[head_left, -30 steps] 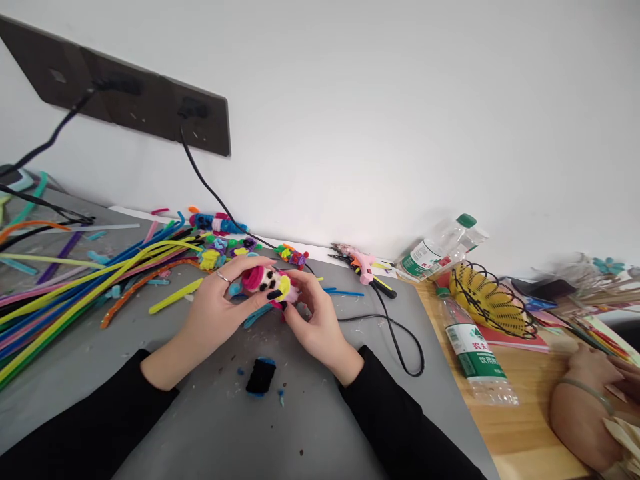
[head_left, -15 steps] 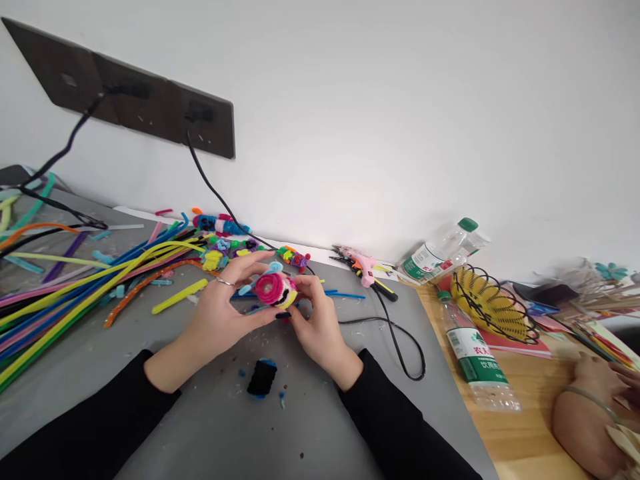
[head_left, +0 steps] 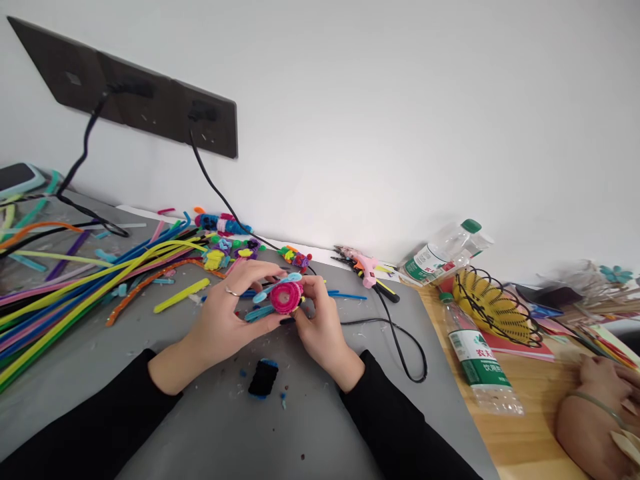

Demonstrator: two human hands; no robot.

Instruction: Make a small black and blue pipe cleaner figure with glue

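A small pipe-cleaner figure (head_left: 285, 298) is between my hands, its pink coiled end turned up toward me and light blue pieces sticking out on its left. My right hand (head_left: 323, 327) grips its right side with thumb and fingers. Curved around the left side, my left hand (head_left: 217, 313) has its thumb below and fingers above, closed on the figure too. The figure's far side is hidden. On the grey mat below lies a fuzzy black block with blue edges (head_left: 263, 379), apart from both hands.
Many colourful pipe cleaners (head_left: 100, 287) spread at left. Small fuzzy figures (head_left: 225, 224) line the wall. A pink glue gun (head_left: 367, 267) with a looping cord, plastic bottles (head_left: 480, 363) and a yellow basket (head_left: 493, 303) are rightward. Another person's hand (head_left: 600, 380) is at far right.
The figure has been turned between my hands: its face and yellow part showed before, and now the pink coiled end faces me. The black block has stayed on the mat.
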